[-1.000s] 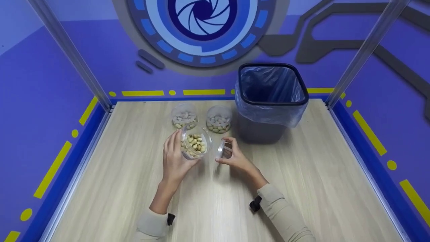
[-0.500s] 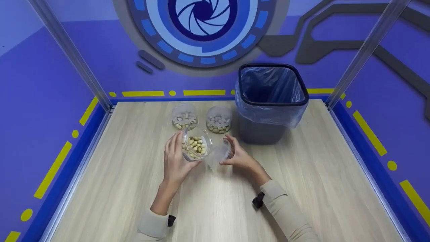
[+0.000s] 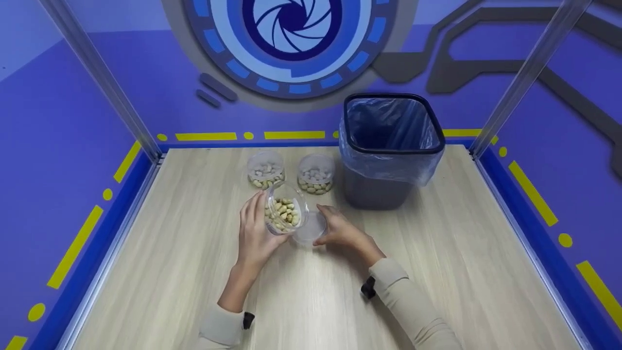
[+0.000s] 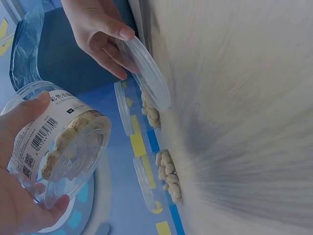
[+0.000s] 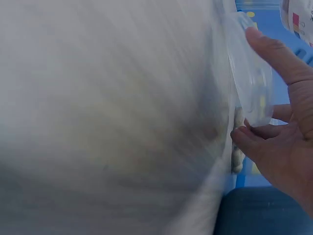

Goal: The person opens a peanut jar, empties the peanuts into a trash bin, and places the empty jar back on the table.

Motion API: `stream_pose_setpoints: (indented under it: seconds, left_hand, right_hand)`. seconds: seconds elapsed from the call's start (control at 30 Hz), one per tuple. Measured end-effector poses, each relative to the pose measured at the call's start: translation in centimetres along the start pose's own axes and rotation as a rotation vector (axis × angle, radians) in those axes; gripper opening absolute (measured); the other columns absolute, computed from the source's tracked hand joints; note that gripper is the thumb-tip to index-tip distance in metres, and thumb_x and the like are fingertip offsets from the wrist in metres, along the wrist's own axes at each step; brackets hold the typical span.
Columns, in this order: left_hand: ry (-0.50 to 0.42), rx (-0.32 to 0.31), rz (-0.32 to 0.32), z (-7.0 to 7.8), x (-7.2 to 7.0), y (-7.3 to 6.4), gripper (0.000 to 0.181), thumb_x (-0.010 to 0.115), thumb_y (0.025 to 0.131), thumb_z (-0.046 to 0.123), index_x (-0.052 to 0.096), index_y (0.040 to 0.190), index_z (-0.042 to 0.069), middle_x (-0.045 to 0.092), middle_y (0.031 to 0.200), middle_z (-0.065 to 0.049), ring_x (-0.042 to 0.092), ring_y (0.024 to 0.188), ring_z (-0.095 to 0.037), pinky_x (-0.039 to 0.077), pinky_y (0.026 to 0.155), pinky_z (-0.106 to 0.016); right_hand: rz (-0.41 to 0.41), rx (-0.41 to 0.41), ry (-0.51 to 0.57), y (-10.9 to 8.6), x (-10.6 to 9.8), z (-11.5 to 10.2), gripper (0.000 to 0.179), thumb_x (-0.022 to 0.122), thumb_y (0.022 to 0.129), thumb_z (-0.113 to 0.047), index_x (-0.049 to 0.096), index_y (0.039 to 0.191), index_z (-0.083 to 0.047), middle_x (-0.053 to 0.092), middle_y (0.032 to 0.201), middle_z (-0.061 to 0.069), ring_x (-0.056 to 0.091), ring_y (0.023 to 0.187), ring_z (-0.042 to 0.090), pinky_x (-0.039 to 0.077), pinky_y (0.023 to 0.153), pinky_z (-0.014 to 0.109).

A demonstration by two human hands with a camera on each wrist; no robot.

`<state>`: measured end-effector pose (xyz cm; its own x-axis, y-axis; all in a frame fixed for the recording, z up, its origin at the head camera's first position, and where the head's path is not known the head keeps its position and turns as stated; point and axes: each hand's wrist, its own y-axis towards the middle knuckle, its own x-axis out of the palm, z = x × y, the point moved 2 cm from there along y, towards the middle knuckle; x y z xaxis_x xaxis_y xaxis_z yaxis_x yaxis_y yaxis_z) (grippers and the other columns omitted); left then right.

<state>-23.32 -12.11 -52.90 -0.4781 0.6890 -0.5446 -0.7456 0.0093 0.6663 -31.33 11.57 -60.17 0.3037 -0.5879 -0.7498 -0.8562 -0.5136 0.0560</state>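
My left hand (image 3: 253, 228) grips a clear plastic jar (image 4: 46, 122) with a printed white label. Beige, pebble-like pieces (image 3: 284, 214) lie inside, and the jar tilts to the right with its mouth uncovered. Just right of it, my right hand (image 3: 342, 228) holds a round clear lid (image 3: 312, 227) by its edge, thumb on one side and fingers on the other. The lid lies nearly level, close over the wooden table, and the jar overlaps its left part in the head view. In the right wrist view, the thumb (image 5: 274, 51) rests along the lid's rim.
Behind my hands stand two more clear jars, a left one (image 3: 266, 163) and a right one (image 3: 316, 163), each partly filled with similar pieces. A dark bin (image 3: 379, 189) with a plastic liner stands at the back right. Blue panels (image 3: 121, 97) enclose the table.
My right hand has turned the lid from upright to nearly level and brought it lower, slightly left under the jar's side. The left hand and its jar have shifted only a little right.
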Motion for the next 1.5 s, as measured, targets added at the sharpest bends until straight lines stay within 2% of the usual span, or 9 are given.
stream_pose_setpoints:
  seconds: [0.17, 0.33, 0.6, 0.87, 1.03, 1.17, 1.27, 1.4, 1.5]
  left_hand:
    - [-0.008, -0.001, -0.003, 0.0, 0.0, -0.2, 0.119, 0.102, 0.050, 0.025, 0.043, 0.150, 0.001, 0.047, 0.149, -0.021, 0.042, 0.135, -0.040, 0.042, 0.112, -0.053]
    - [-0.005, 0.003, -0.003, -0.1, 0.1, -0.3, 0.121, 0.102, 0.048, 0.024, 0.043, 0.150, 0.000, 0.046, 0.149, -0.021, 0.042, 0.135, -0.040, 0.043, 0.110, -0.054]
    - [-0.016, -0.008, -0.005, 0.0, 0.3, -0.3, 0.123, 0.103, 0.045, 0.022, 0.043, 0.150, 0.001, 0.046, 0.149, -0.020, 0.041, 0.135, -0.041, 0.042, 0.111, -0.056]
    - [-0.014, -0.016, -0.022, 0.0, 0.4, -0.3, 0.120, 0.102, 0.048, 0.021, 0.043, 0.151, 0.003, 0.047, 0.149, -0.020, 0.041, 0.136, -0.040, 0.041, 0.113, -0.053]
    - [-0.017, -0.016, -0.035, 0.1, 0.5, -0.2, 0.120, 0.102, 0.048, 0.020, 0.043, 0.151, 0.004, 0.046, 0.149, -0.018, 0.040, 0.137, -0.039, 0.040, 0.114, -0.052]
    - [-0.018, 0.002, -0.019, 0.0, 0.5, -0.2, 0.119, 0.102, 0.049, 0.024, 0.043, 0.151, 0.003, 0.047, 0.149, -0.018, 0.041, 0.136, -0.039, 0.040, 0.113, -0.052]
    - [-0.014, 0.007, -0.011, 0.0, 0.5, -0.4, 0.121, 0.102, 0.048, 0.025, 0.043, 0.150, 0.002, 0.047, 0.149, -0.019, 0.041, 0.135, -0.039, 0.041, 0.113, -0.052]
    - [-0.007, -0.006, -0.027, 0.0, 0.5, -0.7, 0.121, 0.103, 0.048, 0.024, 0.043, 0.151, 0.002, 0.047, 0.149, -0.018, 0.042, 0.135, -0.038, 0.042, 0.112, -0.052]
    - [-0.009, -0.021, -0.042, 0.0, 0.7, -0.8, 0.120, 0.102, 0.049, 0.022, 0.042, 0.152, 0.004, 0.047, 0.149, -0.017, 0.041, 0.136, -0.038, 0.041, 0.113, -0.052]
  right_hand:
    - [-0.012, 0.035, -0.032, 0.6, 0.6, -0.1, 0.119, 0.096, 0.063, -0.024, 0.028, 0.154, 0.011, 0.040, 0.153, 0.030, 0.037, 0.143, 0.045, 0.029, 0.121, 0.051]
    - [-0.028, 0.056, -0.089, 1.2, 1.0, -0.1, 0.116, 0.097, 0.062, -0.027, 0.034, 0.151, 0.011, 0.045, 0.150, 0.029, 0.041, 0.138, 0.044, 0.032, 0.120, 0.050]
    - [-0.044, 0.032, -0.119, 1.8, 1.4, -0.6, 0.109, 0.099, 0.059, -0.026, 0.043, 0.147, 0.007, 0.053, 0.142, 0.025, 0.044, 0.130, 0.041, 0.037, 0.115, 0.047]
    - [-0.029, -0.014, -0.141, 2.6, 2.0, -0.7, 0.103, 0.098, 0.059, -0.026, 0.046, 0.142, 0.005, 0.055, 0.137, 0.022, 0.047, 0.124, 0.038, 0.040, 0.112, 0.045]
    - [-0.034, -0.005, -0.159, 2.8, 2.2, -0.8, 0.099, 0.098, 0.059, -0.027, 0.047, 0.137, 0.005, 0.054, 0.132, 0.022, 0.047, 0.121, 0.039, 0.040, 0.111, 0.046]
    - [-0.040, -0.023, -0.159, 2.5, 1.8, -1.0, 0.097, 0.097, 0.061, -0.029, 0.046, 0.137, 0.004, 0.053, 0.133, 0.023, 0.046, 0.123, 0.041, 0.039, 0.111, 0.049]
    - [-0.036, -0.054, -0.137, 1.8, 1.3, -0.9, 0.092, 0.093, 0.067, -0.029, 0.047, 0.141, 0.002, 0.050, 0.138, 0.024, 0.045, 0.128, 0.044, 0.036, 0.113, 0.053]
    - [0.008, -0.073, -0.057, 0.3, -0.1, -0.4, 0.081, 0.086, 0.077, -0.025, 0.048, 0.145, 0.000, 0.048, 0.142, 0.025, 0.043, 0.133, 0.045, 0.033, 0.115, 0.059]
    - [0.071, -0.062, 0.007, -1.2, -1.7, 0.3, 0.069, 0.080, 0.083, -0.019, 0.051, 0.144, -0.001, 0.051, 0.142, 0.023, 0.046, 0.132, 0.044, 0.035, 0.114, 0.059]
